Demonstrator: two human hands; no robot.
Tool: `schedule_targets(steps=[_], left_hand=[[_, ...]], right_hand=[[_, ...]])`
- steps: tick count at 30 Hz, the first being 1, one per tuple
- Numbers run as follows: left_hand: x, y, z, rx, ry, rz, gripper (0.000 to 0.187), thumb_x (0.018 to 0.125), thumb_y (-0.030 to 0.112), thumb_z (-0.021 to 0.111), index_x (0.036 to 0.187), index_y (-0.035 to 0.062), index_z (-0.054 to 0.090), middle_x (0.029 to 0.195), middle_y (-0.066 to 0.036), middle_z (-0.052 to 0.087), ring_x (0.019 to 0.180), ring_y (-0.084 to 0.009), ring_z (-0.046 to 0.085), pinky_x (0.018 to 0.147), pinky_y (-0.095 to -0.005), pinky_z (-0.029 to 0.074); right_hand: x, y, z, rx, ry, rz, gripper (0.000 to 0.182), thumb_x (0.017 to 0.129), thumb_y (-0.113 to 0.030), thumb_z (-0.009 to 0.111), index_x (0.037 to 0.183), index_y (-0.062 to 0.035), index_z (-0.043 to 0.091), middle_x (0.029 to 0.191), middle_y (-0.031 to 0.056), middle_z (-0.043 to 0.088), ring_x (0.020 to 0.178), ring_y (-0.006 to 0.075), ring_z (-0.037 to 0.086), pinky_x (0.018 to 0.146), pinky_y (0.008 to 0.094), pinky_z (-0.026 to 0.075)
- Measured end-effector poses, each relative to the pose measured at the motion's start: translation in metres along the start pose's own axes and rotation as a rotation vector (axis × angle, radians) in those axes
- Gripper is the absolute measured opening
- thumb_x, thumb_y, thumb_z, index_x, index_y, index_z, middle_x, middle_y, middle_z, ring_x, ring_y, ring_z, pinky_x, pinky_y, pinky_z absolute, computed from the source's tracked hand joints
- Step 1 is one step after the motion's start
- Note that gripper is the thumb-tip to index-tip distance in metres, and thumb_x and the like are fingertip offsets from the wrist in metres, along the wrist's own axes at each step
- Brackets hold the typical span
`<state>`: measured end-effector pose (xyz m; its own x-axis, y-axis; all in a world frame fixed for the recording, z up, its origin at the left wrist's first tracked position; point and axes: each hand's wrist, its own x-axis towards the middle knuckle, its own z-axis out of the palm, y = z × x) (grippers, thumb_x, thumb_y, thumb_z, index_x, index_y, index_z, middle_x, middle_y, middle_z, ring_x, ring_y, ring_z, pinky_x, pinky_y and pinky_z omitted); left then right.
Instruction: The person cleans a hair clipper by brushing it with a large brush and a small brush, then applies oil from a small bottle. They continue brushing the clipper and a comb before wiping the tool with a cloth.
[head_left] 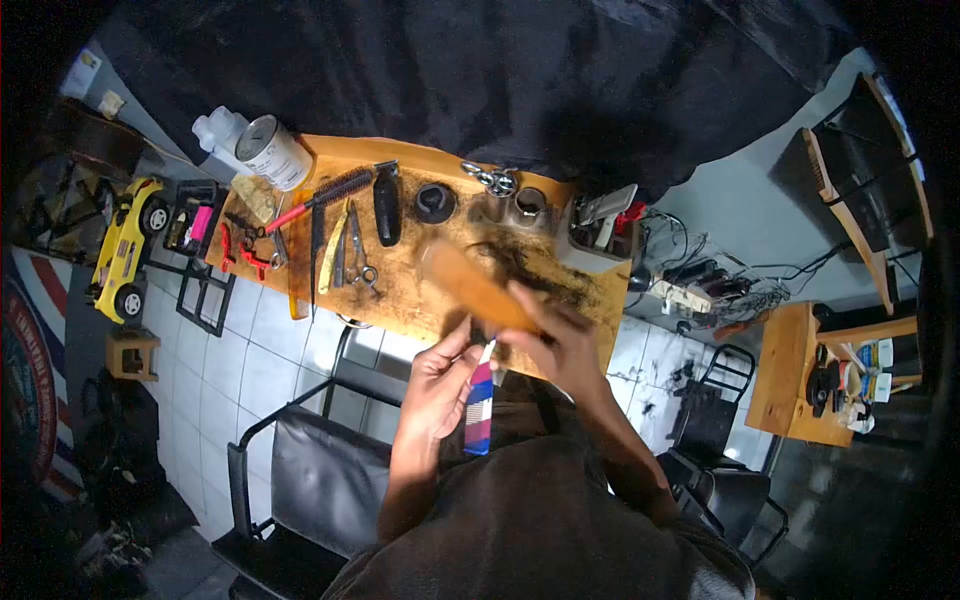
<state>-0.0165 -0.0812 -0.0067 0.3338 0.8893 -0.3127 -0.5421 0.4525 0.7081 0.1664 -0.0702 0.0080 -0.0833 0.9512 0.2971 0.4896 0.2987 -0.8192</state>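
Note:
My left hand (440, 380) is closed, its thumb and fingers pinched on a flat piece striped blue, white and maroon (480, 415), which hangs down in front of my dark clothing. It has a narrow white top end and fine comb-like lines on it. My right hand (560, 340) is closed around a long, round-ended orange-brown piece like a brush back (470, 285), smeared by motion and slanting over the table. The two hands are close together at the front edge of the wooden table (420, 310). Dark hair clippings (560, 285) lie scattered on the tabletop.
On the table's left lie a round brush (340, 187), scissors (358, 262), a yellow razor-like tool (333, 250) and a black clipper (387, 208). A can (273, 153) stands at the back left. Black chairs (330, 470) flank me; cables (710, 270) tangle at right.

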Motion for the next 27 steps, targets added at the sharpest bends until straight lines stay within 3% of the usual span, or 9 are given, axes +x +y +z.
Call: schedule_targets(steps=[2,6,10,13,14,18,21,24,27], left_hand=[[-0.004,0.009,0.017,0.026,0.02,-0.068,0.044,0.088,-0.006,0.051,0.132,-0.0031,0.045,0.109,-0.008,0.061,0.08,-0.0084,0.059,0.071,-0.0199,0.05],[0.004,-0.005,0.026,0.057,0.061,0.121,0.043,0.085,-0.003,0.058,0.128,-0.003,0.048,0.105,-0.011,0.064,0.077,-0.0101,0.061,0.066,-0.021,0.052],[0.01,-0.004,0.019,-0.027,0.168,0.095,0.019,0.087,0.001,0.06,0.105,-0.0029,0.057,0.095,-0.008,0.066,0.076,-0.0093,0.062,0.063,-0.0222,0.052],[0.003,-0.001,0.004,0.047,0.123,0.114,0.013,0.087,0.001,0.06,0.1,-0.003,0.06,0.088,-0.007,0.066,0.072,-0.0085,0.062,0.061,-0.0213,0.053],[0.0,-0.001,0.007,0.089,0.111,0.116,0.016,0.087,0.002,0.061,0.103,-0.004,0.061,0.082,-0.006,0.066,0.066,-0.0079,0.061,0.058,-0.0215,0.054],[-0.013,0.013,0.017,0.293,0.092,-0.031,0.03,0.089,0.002,0.059,0.118,-0.0006,0.057,0.096,-0.007,0.064,0.075,-0.0108,0.06,0.065,-0.0259,0.054],[-0.018,0.009,0.016,0.272,0.003,0.043,0.035,0.089,0.002,0.059,0.124,0.0002,0.054,0.099,-0.008,0.064,0.081,-0.0125,0.061,0.068,-0.0279,0.056],[-0.01,0.003,0.01,0.2,0.143,0.078,0.039,0.089,0.0,0.057,0.127,-0.0006,0.05,0.097,-0.008,0.063,0.082,-0.0142,0.061,0.067,-0.0286,0.057],[-0.001,0.004,0.013,0.159,0.228,0.103,0.039,0.089,0.002,0.058,0.126,-0.0027,0.048,0.093,-0.008,0.062,0.08,-0.0152,0.062,0.064,-0.0286,0.056]], right_hand=[[0.012,0.009,-0.005,-0.028,0.089,0.039,0.052,0.082,-0.024,0.07,0.128,-0.0061,0.053,0.113,0.0171,0.064,0.099,0.0232,0.063,0.088,0.0324,0.047],[0.007,0.021,-0.009,0.304,0.108,0.204,0.05,0.084,-0.018,0.069,0.127,0.0018,0.051,0.115,0.0151,0.063,0.104,0.0116,0.056,0.09,0.0279,0.043],[-0.026,0.029,-0.018,0.448,-0.102,0.215,0.05,0.082,-0.016,0.071,0.126,0.0008,0.053,0.119,0.0159,0.061,0.11,0.0153,0.055,0.095,0.0283,0.041],[-0.03,0.026,-0.022,0.443,-0.356,0.273,0.05,0.082,-0.017,0.071,0.126,0.0,0.054,0.125,0.0173,0.057,0.114,0.0203,0.055,0.098,0.0289,0.038],[-0.027,0.023,-0.022,0.408,-0.352,0.333,0.05,0.082,-0.017,0.071,0.126,0.0,0.053,0.125,0.0168,0.057,0.114,0.02,0.055,0.098,0.029,0.039],[0.005,0.021,-0.008,0.365,-0.174,0.404,0.052,0.083,-0.019,0.069,0.128,0.0007,0.051,0.126,0.0147,0.057,0.111,0.0179,0.056,0.096,0.0292,0.04],[0.026,0.033,-0.007,0.471,-0.095,0.376,0.056,0.085,-0.019,0.069,0.132,0.0009,0.046,0.121,0.0155,0.06,0.105,0.0147,0.057,0.094,0.0278,0.041],[0.022,0.037,-0.009,0.538,-0.065,0.343,0.055,0.085,-0.02,0.068,0.131,0.0023,0.047,0.118,0.0159,0.061,0.103,0.0144,0.057,0.093,0.0277,0.041],[0.01,0.021,-0.027,0.39,-0.264,0.377,0.054,0.086,-0.02,0.067,0.13,0.0038,0.047,0.12,0.0166,0.06,0.107,0.0152,0.056,0.095,0.0279,0.039]])
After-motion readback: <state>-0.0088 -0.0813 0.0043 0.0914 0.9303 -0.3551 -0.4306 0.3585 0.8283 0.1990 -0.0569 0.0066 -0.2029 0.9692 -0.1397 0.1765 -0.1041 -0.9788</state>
